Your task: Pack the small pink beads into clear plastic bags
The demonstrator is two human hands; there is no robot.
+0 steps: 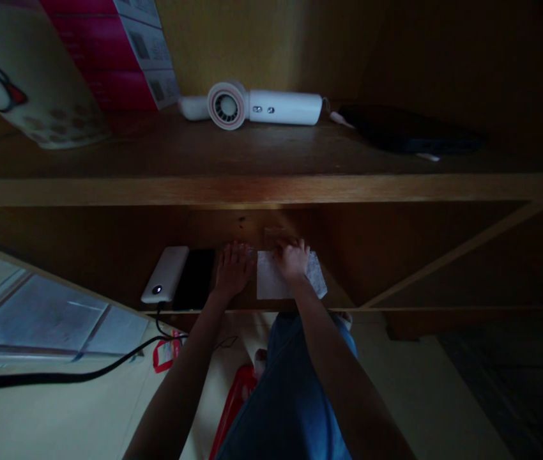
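In the head view, my left hand [234,268] lies flat on the lower shelf with its fingers stretched forward. It holds nothing. A black flat slab like a phone or tablet [195,281] is just to its left. My right hand [293,257] rests on the upper part of a white sheet [270,281], which looks like paper or tissue. Its fingers are curled in, and what they grip, if anything, is hidden. Part of the sheet shows right of the wrist, looking mottled. Behind the right hand is a faint, see-through patch [274,235], too dim to name.
A white power bank [166,275] with a black cable [108,369] lies at the shelf's left. On the upper shelf are a white handheld fan [283,107], a dark flat object [405,130], pink boxes [103,54] and a cup [36,76]. A red stool [236,402] stands below.
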